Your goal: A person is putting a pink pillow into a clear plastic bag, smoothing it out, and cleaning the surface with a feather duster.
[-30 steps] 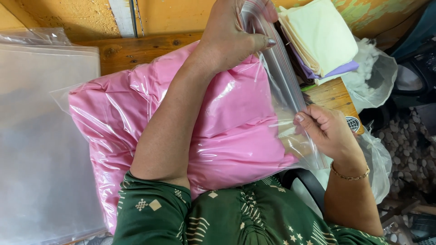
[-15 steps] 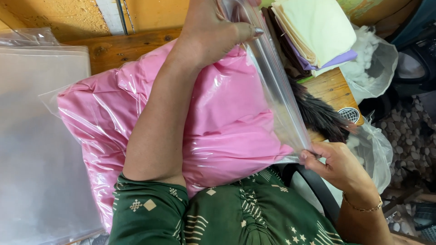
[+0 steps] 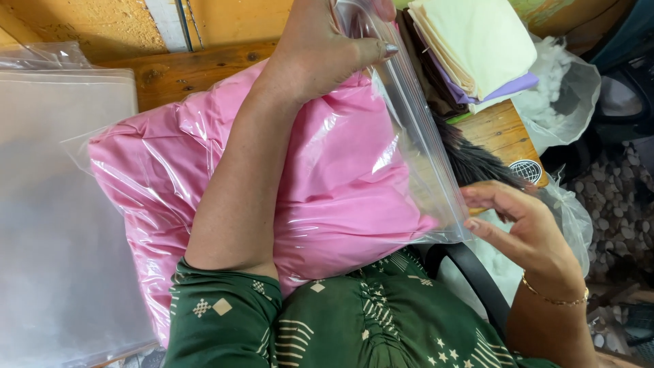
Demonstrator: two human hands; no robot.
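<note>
Left hand pinches bag mouth; right hand has slid to the lower corner.

The left hand (image 3: 320, 54) grips the top edge of the clear plastic zip bag (image 3: 409, 136) at upper centre of the frame. The right hand (image 3: 524, 232), fingers loosely open, touches the bag's lower right corner; a second ago it pinched higher along the edge. The pink fabric cushion (image 3: 340, 184) sits inside, centre frame, on the wooden table (image 3: 177, 71).

A pillow (image 3: 340, 197) lies in a plastic bag (image 3: 422, 157) on the table (image 3: 177, 71), folded cloths (image 3: 477, 48) to its right.
</note>
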